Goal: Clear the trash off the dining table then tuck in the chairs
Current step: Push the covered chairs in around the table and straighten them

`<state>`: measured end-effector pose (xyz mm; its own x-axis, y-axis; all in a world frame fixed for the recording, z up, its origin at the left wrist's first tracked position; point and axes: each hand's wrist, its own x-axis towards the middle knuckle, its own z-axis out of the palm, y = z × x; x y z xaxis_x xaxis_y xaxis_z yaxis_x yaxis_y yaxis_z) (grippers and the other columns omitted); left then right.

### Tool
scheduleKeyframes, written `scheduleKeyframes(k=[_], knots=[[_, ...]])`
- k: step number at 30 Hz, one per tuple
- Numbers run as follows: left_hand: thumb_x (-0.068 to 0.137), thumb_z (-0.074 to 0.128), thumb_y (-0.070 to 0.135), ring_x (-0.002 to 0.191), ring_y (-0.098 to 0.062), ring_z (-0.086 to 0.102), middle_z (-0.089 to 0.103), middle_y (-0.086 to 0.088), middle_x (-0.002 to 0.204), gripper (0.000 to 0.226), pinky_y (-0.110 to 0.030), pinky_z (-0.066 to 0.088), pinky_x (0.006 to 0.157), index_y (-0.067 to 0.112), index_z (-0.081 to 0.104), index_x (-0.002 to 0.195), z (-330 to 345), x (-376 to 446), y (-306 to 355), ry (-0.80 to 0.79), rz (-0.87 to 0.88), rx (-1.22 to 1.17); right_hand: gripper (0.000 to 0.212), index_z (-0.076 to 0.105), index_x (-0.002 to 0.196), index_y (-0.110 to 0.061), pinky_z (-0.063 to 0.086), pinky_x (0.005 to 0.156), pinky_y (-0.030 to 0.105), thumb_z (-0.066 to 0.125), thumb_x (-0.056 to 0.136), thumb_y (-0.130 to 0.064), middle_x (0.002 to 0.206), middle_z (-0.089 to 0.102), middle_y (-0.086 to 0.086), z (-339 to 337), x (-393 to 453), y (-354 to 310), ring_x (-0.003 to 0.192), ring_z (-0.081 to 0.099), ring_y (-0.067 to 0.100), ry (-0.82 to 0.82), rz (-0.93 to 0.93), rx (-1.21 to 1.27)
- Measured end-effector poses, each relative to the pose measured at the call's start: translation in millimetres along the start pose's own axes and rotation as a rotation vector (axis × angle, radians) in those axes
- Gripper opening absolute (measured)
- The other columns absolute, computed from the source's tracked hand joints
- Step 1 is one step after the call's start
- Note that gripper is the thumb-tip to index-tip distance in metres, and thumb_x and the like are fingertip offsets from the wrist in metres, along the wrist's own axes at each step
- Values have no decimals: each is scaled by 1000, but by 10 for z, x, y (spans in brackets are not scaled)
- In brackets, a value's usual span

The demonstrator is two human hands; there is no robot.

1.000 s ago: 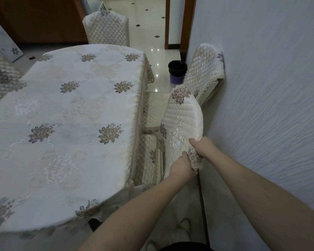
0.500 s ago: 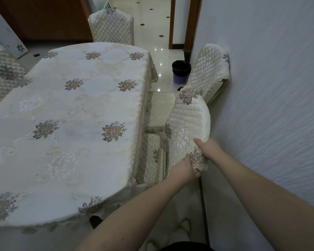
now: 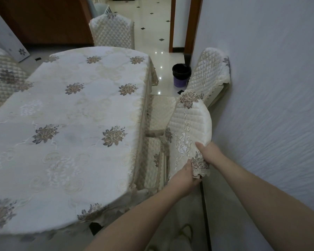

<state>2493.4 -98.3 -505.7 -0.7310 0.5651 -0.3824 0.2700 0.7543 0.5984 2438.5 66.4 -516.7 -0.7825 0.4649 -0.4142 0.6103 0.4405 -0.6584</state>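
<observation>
Right of the tabletop [image 3: 67, 134], between its draped edge and the wall [image 3: 272, 109], stands the near chair [image 3: 190, 120], its quilted cream back tilted and its seat partly under the cloth. Both hands hold the near end of that chair's back. The left hand [image 3: 184, 175] grips it from below with fingers curled round the lace-trimmed hem, close beside the tabletop's hanging cloth. The right hand [image 3: 208, 153] clamps the edge farther from the tabletop, thumb lying on the embroidered face and the other fingers hidden behind the cover. The 2 hands are nearly touching, with the brown flower patch of the cover between them.

A second chair [image 3: 209, 77] stands beyond the near one, farther from the tabletop, its back against the wall. A third chair [image 3: 112, 31] sits at the tabletop's far end, and a fourth chair [image 3: 4, 78] shows at its left side. The tabletop carries a cream cloth with brown flower clusters. A dark bin [image 3: 181, 75] with a purple lower part stands on the shiny tiled floor [image 3: 152, 20] past the tabletop's far right corner, just beside the second chair. The person's feet show faintly at the bottom, below the tabletop's near edge
</observation>
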Motion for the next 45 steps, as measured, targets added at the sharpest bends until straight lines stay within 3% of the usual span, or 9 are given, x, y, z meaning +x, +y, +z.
scheduleKeyframes(k=[8, 16, 22, 26, 29, 32, 36, 41, 45], knots=[[92, 53, 38, 138, -28, 34, 26, -12, 156, 83, -36, 31, 107, 6, 7, 153, 24, -46, 6, 55, -21, -49, 74, 48, 132, -4, 50, 86, 38, 60, 81, -57, 121, 62, 17, 16, -61, 26, 105, 61, 33, 7, 27, 38], [92, 47, 54, 129, -34, 43, 36, -12, 149, 82, -46, 39, 100, 9, 12, 152, 40, -136, -39, 70, -55, 95, 77, 49, 131, -3, 49, 89, 37, 55, 83, -63, 122, 61, 18, 31, -242, 1, 107, 60, 36, -25, 85, -66], [92, 48, 46, 129, -35, 44, 36, -13, 149, 78, -45, 40, 101, 14, 10, 153, -8, -303, -197, 9, 20, 158, 70, 47, 135, -7, 48, 89, 35, 58, 84, -54, 126, 61, 16, -10, -493, 41, 112, 59, 34, -32, 13, -191], [91, 45, 52, 123, -33, 49, 44, -9, 142, 70, -46, 45, 95, 19, 21, 147, -70, -365, -310, 46, 52, 222, 72, 37, 141, -8, 47, 92, 37, 60, 86, -48, 127, 61, 14, 18, -807, -3, 115, 58, 34, 14, -18, -192], [94, 33, 60, 130, -31, 45, 38, -8, 149, 70, -44, 41, 101, 19, 22, 150, -185, -449, -428, 57, 32, 271, 73, 33, 142, -11, 48, 93, 40, 58, 87, -51, 129, 59, 14, 7, -1051, 0, 115, 57, 34, 39, -63, -204], [94, 24, 64, 134, -28, 40, 33, -6, 153, 69, -44, 37, 102, 24, 20, 151, -402, -539, -579, 104, 22, 415, 78, 27, 145, -21, 48, 92, 45, 42, 84, -68, 132, 55, 12, -17, -1243, 81, 116, 55, 33, 92, -114, -329], [93, 20, 66, 143, -25, 25, 23, -4, 159, 69, -48, 24, 113, 30, 15, 152, -769, -757, -683, 129, 50, 583, 62, 27, 147, -25, 43, 95, 43, 33, 94, -57, 138, 47, 9, -76, -1523, 39, 122, 47, 30, 212, -197, -597], [78, -1, 72, 145, -22, 20, 21, 0, 160, 85, -48, 16, 115, 32, 17, 151, -1292, -1152, -630, 224, 85, 751, 59, 34, 146, -26, 39, 97, 38, 29, 96, -57, 141, 47, 2, -179, -1728, -48, 127, 44, 23, 309, -389, -753], [74, -8, 72, 147, -22, 14, 17, 1, 161, 90, -50, 12, 118, 33, 14, 152, -1670, -1456, -530, 309, 69, 844, 58, 48, 139, -20, 40, 98, 41, 28, 96, -53, 137, 53, 8, -315, -1885, -170, 125, 47, 27, 361, -470, -820]])
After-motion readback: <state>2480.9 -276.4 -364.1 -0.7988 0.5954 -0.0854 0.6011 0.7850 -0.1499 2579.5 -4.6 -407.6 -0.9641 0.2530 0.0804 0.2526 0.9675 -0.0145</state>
